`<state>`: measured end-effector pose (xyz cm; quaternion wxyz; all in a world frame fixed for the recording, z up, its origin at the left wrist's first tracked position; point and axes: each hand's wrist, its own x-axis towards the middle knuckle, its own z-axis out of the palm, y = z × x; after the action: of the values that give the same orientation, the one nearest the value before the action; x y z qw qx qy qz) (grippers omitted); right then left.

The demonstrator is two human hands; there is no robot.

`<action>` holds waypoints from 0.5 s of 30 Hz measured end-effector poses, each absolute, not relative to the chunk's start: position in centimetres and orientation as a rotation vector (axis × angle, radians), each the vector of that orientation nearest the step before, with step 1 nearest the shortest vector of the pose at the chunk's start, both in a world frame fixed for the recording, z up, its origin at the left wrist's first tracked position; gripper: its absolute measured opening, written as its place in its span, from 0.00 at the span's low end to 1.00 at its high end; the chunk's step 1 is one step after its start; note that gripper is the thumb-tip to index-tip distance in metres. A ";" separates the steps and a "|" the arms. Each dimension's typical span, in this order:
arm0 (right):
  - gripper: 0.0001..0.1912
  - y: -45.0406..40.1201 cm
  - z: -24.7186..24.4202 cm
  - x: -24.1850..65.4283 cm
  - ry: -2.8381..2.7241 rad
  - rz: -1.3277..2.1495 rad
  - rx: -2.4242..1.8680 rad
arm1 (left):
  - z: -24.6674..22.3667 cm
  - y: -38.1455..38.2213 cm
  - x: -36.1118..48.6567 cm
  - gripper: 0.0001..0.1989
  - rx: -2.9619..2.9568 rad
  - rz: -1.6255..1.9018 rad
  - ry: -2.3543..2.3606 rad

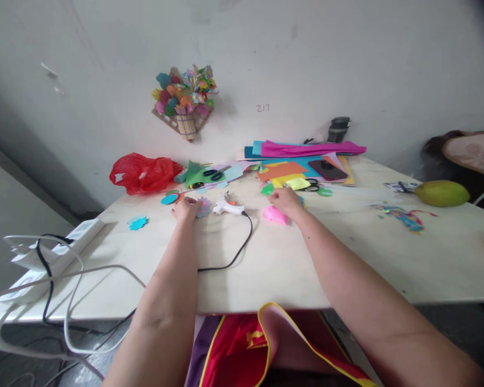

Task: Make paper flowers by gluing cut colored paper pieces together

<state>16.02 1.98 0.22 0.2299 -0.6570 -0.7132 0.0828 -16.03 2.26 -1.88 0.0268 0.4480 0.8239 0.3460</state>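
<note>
My left hand rests on the table with curled fingers, beside a blue paper disc and some orange paper. Just right of it lies a pale purple paper flower. Between my hands is a white glue gun with a black cord. My right hand, also closed, is over a pink packet and next to a green paper piece. What either hand's fingertips hold, if anything, is too small to make out. A blue paper flower lies farther left.
A red plastic bag, scissors, coloured sheets and a phone line the back. At left stands a power strip with loose cables. A green-yellow fruit sits at right. A flower basket hangs on the wall.
</note>
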 end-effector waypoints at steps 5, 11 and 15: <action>0.12 2.0 0.1 16.0 -1.976 0.202 -1.806 | -2.4 3.0 -16.5 0.10 1.244 1.587 2.126; 0.12 2.0 0.0 15.8 -1.983 0.209 -1.799 | -2.0 2.6 -15.2 0.20 1.039 1.877 1.469; 0.11 2.1 -0.1 15.8 -1.977 0.221 -1.801 | -1.4 1.7 -14.5 0.24 0.999 1.851 1.343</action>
<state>15.79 2.13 -0.09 0.2269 -0.6535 -0.7176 0.0803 -14.51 1.75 -1.43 0.3173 0.3794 0.5104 0.7034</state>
